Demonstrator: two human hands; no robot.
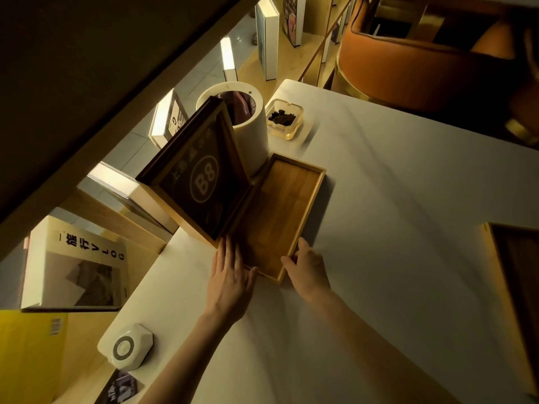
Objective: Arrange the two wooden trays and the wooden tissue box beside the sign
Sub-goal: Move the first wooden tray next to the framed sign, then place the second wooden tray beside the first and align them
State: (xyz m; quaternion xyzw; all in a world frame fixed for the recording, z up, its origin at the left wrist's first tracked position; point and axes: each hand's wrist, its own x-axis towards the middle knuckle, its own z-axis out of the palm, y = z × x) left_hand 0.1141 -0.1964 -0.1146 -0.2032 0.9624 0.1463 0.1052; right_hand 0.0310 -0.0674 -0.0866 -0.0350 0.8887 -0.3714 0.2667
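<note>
A long wooden tray (280, 217) lies flat on the white table (393, 228), right beside the dark framed sign (201, 176) marked B8. My left hand (232, 279) rests at the tray's near left corner, fingers flat along its side next to the sign. On the near right side, my right hand (306, 268) grips the rim between thumb and fingers. A second wooden tray (516, 290) shows partly at the table's right edge. I see no tissue box.
A white cylindrical bin (253, 132) stands just behind the sign. A glass ashtray (284, 119) with dark bits sits at the far edge. A small white device (127, 346) lies at the near left corner. Books line the shelf on the left; an orange chair (423, 53) stands beyond.
</note>
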